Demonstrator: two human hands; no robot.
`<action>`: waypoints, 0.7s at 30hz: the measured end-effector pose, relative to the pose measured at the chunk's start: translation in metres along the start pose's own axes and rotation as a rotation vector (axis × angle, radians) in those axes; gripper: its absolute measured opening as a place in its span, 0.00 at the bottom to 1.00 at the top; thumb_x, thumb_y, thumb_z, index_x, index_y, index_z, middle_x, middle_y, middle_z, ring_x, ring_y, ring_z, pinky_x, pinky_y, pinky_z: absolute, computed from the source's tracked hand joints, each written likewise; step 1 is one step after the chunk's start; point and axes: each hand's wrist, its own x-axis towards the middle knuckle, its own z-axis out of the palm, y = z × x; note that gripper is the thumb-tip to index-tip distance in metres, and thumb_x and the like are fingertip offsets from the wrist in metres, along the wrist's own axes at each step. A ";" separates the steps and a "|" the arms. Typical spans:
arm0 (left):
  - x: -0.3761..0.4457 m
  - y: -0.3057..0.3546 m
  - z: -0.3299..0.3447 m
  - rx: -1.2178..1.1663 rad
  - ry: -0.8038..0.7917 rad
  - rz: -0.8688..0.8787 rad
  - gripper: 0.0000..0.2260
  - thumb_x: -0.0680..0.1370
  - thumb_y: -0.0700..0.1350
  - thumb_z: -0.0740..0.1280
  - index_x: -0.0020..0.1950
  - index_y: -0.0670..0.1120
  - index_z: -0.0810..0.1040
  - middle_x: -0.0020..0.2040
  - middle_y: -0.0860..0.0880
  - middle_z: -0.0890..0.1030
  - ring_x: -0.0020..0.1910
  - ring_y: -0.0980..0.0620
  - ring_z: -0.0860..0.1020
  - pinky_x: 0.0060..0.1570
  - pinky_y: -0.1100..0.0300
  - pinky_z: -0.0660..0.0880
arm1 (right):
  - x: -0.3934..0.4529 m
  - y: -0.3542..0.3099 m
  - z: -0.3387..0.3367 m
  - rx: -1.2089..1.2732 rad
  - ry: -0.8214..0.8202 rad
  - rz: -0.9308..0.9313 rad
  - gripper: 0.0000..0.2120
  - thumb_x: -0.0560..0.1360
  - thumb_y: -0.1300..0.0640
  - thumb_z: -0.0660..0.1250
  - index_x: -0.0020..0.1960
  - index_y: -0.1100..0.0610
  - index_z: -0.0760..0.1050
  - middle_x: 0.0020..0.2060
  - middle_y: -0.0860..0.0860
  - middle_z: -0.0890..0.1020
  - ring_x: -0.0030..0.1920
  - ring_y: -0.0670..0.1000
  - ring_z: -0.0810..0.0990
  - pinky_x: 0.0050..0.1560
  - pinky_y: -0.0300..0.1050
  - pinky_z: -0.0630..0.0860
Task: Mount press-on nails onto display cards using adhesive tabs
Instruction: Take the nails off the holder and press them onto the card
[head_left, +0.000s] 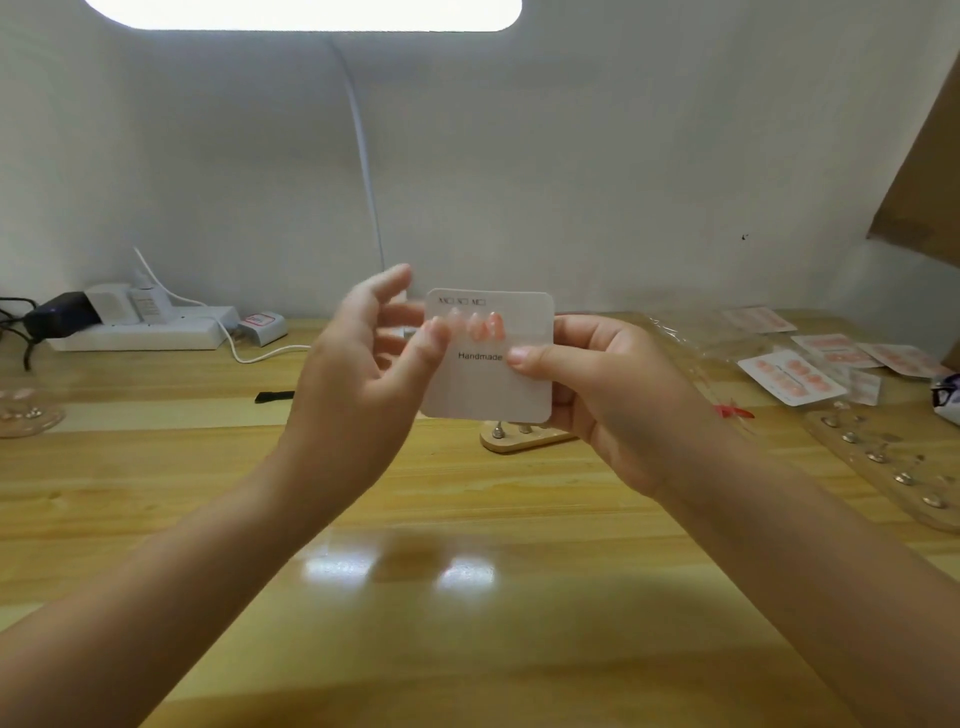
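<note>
Above the bench (467, 519), the right hand (613, 395) is pinching a white card (493, 384) while the left hand (363, 374), fingers (434, 332) loosely apart, is pressing the top row of pink nails (475, 325), leaving the space below "Handmade" still bare.

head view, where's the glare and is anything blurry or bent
Head view: the lamp is blown out white at the top edge and mirrors as two bright patches on the table; the card print reads sharply, its nails look soft; the wide lens bows the table's edges.
</note>
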 end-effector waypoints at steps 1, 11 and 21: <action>0.000 -0.001 0.001 -0.132 -0.043 -0.096 0.24 0.75 0.55 0.66 0.69 0.47 0.72 0.51 0.52 0.83 0.49 0.57 0.82 0.43 0.69 0.76 | 0.000 0.000 0.000 0.011 -0.011 0.007 0.08 0.75 0.66 0.67 0.52 0.59 0.80 0.44 0.55 0.86 0.43 0.53 0.84 0.41 0.46 0.81; -0.005 0.001 0.006 -0.279 -0.051 -0.093 0.14 0.70 0.52 0.70 0.54 0.51 0.78 0.41 0.48 0.85 0.42 0.53 0.84 0.42 0.61 0.80 | -0.002 0.000 0.001 0.007 0.028 0.011 0.13 0.76 0.58 0.68 0.55 0.67 0.79 0.53 0.66 0.82 0.54 0.68 0.80 0.54 0.75 0.73; -0.011 -0.004 0.012 -0.253 -0.039 -0.089 0.13 0.69 0.54 0.70 0.52 0.53 0.78 0.41 0.44 0.84 0.42 0.45 0.83 0.44 0.46 0.80 | -0.002 0.021 0.008 -0.084 0.156 -0.132 0.07 0.77 0.58 0.69 0.49 0.62 0.82 0.44 0.61 0.85 0.47 0.63 0.84 0.48 0.70 0.78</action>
